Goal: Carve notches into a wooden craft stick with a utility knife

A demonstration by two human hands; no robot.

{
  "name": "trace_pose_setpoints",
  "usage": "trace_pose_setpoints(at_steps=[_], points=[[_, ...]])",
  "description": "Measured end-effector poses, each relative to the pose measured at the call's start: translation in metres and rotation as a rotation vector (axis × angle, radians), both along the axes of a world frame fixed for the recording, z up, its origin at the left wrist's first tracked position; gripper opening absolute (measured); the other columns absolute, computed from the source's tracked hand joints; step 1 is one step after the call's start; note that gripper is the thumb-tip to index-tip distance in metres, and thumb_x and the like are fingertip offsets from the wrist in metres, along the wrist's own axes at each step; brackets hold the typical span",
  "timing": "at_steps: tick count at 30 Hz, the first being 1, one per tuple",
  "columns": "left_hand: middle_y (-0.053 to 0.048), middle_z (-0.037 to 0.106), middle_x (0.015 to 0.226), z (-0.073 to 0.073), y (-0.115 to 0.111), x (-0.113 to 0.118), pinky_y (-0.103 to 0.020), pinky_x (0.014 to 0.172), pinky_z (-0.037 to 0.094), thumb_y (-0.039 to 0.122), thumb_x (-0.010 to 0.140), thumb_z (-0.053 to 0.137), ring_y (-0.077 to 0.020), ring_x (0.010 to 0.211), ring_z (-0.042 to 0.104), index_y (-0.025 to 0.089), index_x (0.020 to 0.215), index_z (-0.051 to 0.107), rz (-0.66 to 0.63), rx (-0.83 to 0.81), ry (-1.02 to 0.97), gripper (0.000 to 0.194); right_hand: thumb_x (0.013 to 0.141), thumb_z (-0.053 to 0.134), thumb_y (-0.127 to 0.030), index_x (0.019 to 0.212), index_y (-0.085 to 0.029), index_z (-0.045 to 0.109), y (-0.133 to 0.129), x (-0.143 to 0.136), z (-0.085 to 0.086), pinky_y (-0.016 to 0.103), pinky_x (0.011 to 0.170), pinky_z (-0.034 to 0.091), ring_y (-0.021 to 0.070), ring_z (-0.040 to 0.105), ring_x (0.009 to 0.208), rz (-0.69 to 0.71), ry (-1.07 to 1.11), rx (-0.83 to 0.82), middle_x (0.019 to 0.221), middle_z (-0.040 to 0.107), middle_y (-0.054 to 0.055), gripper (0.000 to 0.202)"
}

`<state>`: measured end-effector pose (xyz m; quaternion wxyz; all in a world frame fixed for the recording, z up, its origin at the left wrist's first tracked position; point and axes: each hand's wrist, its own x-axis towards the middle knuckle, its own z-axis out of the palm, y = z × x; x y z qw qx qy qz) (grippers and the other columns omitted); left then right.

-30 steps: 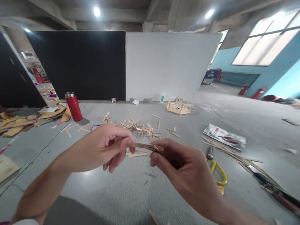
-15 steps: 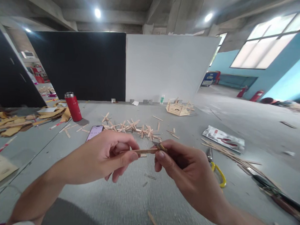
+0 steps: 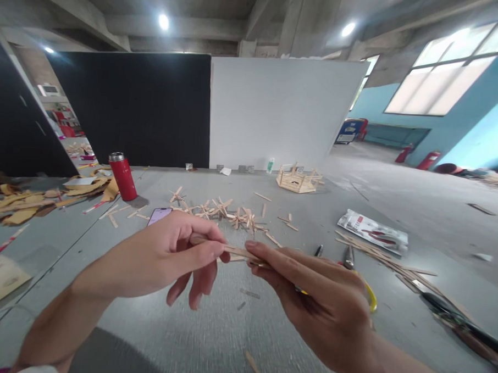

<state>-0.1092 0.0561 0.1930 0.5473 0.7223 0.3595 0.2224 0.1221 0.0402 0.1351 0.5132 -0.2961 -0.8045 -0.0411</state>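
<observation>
Between the hands (image 3: 169,254) spans a wooden stick (image 3: 237,252).

The stick (image 3: 238,252) looks like matt wood, the flask cap (image 3: 116,157) shiny metal.

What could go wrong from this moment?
The thin wooden stick, pinched by the left hand and the right hand, might snap or splinter if bent. The right hand partly hides the yellow-handled tool and could bump it if lowered. The left hand partly covers the phone from view and might nudge it.
</observation>
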Motion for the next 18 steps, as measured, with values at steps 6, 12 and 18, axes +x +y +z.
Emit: trace_pose_setpoints(at_steps=[6,12,18], points=[[0.002,0.062,0.060,-0.012,0.029,0.011,-0.015,0.037,0.036,0.041,0.095,0.056,-0.0062,0.042,0.051,0.015,0.083,0.062,0.000,0.088,0.121,0.030,0.097,0.054,-0.015,0.125,-0.012,0.062,0.014,0.012,-0.014,0.021,0.056,0.049,0.0103,0.067,0.064,-0.123,-0.278,0.085,0.087,0.075,0.006,0.029],[-0.002,0.063,0.063,-0.125,0.101,0.033,-0.017,0.037,0.032,0.049,0.094,0.055,-0.0097,0.046,0.058,0.014,0.081,0.061,-0.321,-0.101,0.215,0.038,0.093,0.043,-0.001,0.125,-0.011,0.060,0.036,0.031,-0.098,0.022,0.051,0.043,0.0135,0.067,0.062,-0.362,-0.670,-0.212,0.083,0.072,0.005,0.037],[-0.003,0.062,0.060,-0.190,0.108,0.042,-0.021,0.040,0.034,0.052,0.097,0.047,-0.0107,0.038,0.054,0.016,0.079,0.056,-0.325,-0.172,0.197,0.042,0.082,0.044,0.007,0.131,-0.010,0.053,0.028,0.041,-0.148,0.026,0.058,0.050,0.0162,0.068,0.070,-0.336,-0.872,-0.173,0.087,0.069,0.005,0.053]])
